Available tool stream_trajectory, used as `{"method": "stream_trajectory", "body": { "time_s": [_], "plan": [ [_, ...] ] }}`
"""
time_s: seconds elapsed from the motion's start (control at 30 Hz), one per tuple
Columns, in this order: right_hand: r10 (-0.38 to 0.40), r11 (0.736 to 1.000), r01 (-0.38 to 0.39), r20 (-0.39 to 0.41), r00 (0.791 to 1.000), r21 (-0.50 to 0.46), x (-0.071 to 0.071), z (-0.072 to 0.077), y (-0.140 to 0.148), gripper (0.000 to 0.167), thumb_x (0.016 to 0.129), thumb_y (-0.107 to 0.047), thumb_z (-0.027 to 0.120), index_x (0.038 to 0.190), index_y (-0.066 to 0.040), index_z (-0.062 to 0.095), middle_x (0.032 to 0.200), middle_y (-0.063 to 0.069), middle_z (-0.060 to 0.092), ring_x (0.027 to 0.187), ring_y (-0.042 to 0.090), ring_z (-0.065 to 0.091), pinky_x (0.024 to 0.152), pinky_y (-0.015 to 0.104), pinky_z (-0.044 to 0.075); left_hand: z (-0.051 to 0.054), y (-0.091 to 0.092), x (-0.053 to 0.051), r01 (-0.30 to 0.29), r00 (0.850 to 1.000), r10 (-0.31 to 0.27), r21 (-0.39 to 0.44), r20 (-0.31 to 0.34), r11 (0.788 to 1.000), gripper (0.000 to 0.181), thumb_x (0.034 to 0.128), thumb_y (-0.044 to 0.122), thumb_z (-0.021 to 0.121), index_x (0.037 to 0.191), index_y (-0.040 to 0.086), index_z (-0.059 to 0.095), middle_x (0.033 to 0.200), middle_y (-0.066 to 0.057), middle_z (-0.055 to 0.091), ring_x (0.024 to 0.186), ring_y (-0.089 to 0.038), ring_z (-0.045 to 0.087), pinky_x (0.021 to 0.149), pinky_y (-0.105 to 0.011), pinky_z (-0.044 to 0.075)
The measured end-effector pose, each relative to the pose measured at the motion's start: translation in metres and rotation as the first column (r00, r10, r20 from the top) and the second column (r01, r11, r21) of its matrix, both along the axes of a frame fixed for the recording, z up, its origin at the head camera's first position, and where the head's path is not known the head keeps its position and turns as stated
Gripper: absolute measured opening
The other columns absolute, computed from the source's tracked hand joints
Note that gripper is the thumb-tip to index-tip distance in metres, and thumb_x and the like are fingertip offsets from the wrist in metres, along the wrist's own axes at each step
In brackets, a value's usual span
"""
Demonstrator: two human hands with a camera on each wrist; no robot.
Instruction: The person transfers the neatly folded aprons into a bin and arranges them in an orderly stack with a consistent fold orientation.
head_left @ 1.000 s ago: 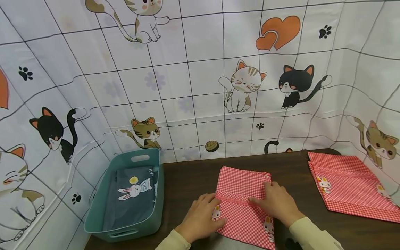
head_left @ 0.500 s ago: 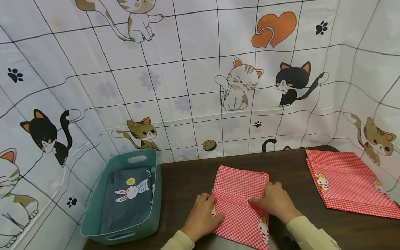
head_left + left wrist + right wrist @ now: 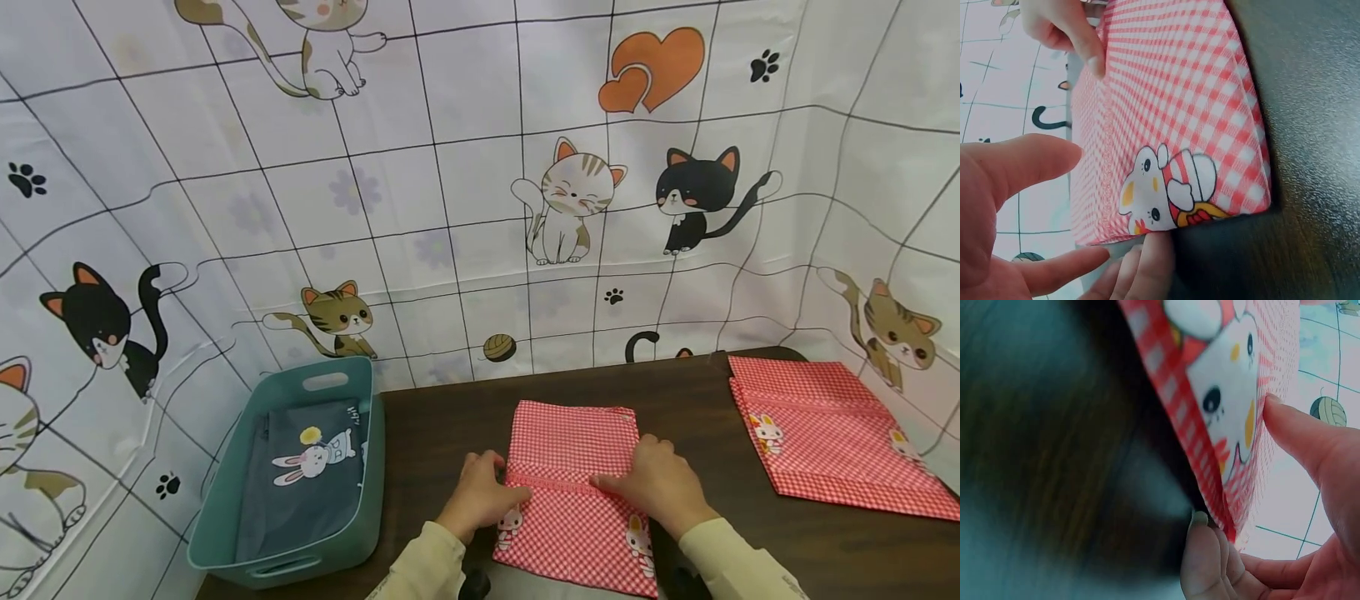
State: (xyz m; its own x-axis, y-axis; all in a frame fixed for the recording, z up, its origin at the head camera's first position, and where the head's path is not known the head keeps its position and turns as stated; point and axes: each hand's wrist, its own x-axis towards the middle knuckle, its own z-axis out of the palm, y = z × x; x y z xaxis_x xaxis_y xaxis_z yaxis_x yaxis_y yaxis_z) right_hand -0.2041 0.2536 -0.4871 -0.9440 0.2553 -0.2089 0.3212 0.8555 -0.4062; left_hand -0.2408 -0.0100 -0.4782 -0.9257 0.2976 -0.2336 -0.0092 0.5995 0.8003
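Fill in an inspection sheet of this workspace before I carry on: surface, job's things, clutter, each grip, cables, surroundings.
Surface: dark wood-grain table; pale grey patch at the near edge.
Job's things: red checked cloth with cartoon prints, lying flat or nearly so.
Clutter: matching cloth at right; teal basket at left, holding dark cloth; black object at the bottom, unidentified.
Left grip: thumb and forefinger spread, fingertips at the cloth's left edge.
Right grip: thumb on the cloth, fingers at its right edge; pinch unclear.
Cables: nothing seen.
Surroundings: cat-print sheet behind the table.

Left fingers (image 3: 1066,269) are parted, right fingers (image 3: 1202,556) curled.
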Motion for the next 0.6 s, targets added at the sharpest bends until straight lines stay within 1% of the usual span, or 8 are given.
{"method": "stream_trajectory", "body": {
  "time_s": [0.13,0.27,0.37,0.47,0.6],
  "plan": [
    [0.007,1.000,-0.007,-0.006,1.000,-0.013,0.0000,0.0000,-0.0038,0.107,0.081,-0.065,0.086,0.126,0.025,0.049,0.111,0.037,0.062,0.095,0.050,0.068,0.085,0.065,0.058,0.0039,0.0013,0.0002,-0.013,0.999,0.014,-0.011,0.042,1.000,0.047,0.0883,0.020,0.082,0.123,-0.005,0.063,0.120,-0.020,0.055,0.101,-0.031,0.051,0.088,-0.054,0.052],
    [-0.001,0.999,0.001,-0.009,1.000,-0.039,0.0006,-0.0004,-0.0073,0.099,0.083,-0.063,0.086,0.122,0.022,0.051,0.106,0.031,0.064,0.090,0.044,0.068,0.079,0.062,0.059,0.0064,0.0020,0.0002,-0.025,0.995,0.024,0.007,0.098,1.000,0.045,0.0917,0.020,0.082,0.124,-0.004,0.061,0.117,-0.021,0.061,0.094,-0.029,0.057,0.081,-0.047,0.056],
    [-0.013,0.999,0.013,-0.007,1.000,-0.053,0.0012,-0.0006,-0.0087,0.097,0.083,-0.063,0.086,0.122,0.020,0.052,0.103,0.029,0.066,0.089,0.042,0.069,0.076,0.060,0.059,0.0059,0.0024,-0.0009,-0.043,0.991,0.039,0.029,0.132,0.999,0.045,0.0933,0.020,0.081,0.124,-0.004,0.059,0.113,-0.021,0.063,0.088,-0.027,0.063,0.073,-0.043,0.060],
    [-0.017,0.998,0.016,-0.009,1.000,-0.065,0.0020,-0.0007,-0.0090,0.099,0.083,-0.062,0.086,0.125,0.021,0.051,0.107,0.031,0.067,0.092,0.045,0.069,0.078,0.062,0.059,0.0036,0.0019,-0.0020,-0.062,0.988,0.056,0.041,0.142,0.997,0.044,0.0930,0.019,0.081,0.123,-0.003,0.059,0.112,-0.021,0.062,0.087,-0.026,0.064,0.070,-0.041,0.062],
    [-0.010,0.998,0.008,-0.022,1.000,-0.064,0.0023,-0.0008,-0.0093,0.103,0.084,-0.060,0.086,0.132,0.024,0.049,0.119,0.038,0.064,0.104,0.053,0.067,0.088,0.068,0.057,0.0019,0.0019,-0.0030,-0.073,0.988,0.067,0.041,0.142,0.996,0.044,0.0921,0.019,0.082,0.123,-0.004,0.058,0.112,-0.021,0.061,0.088,-0.026,0.064,0.070,-0.041,0.062]
  ]
}}
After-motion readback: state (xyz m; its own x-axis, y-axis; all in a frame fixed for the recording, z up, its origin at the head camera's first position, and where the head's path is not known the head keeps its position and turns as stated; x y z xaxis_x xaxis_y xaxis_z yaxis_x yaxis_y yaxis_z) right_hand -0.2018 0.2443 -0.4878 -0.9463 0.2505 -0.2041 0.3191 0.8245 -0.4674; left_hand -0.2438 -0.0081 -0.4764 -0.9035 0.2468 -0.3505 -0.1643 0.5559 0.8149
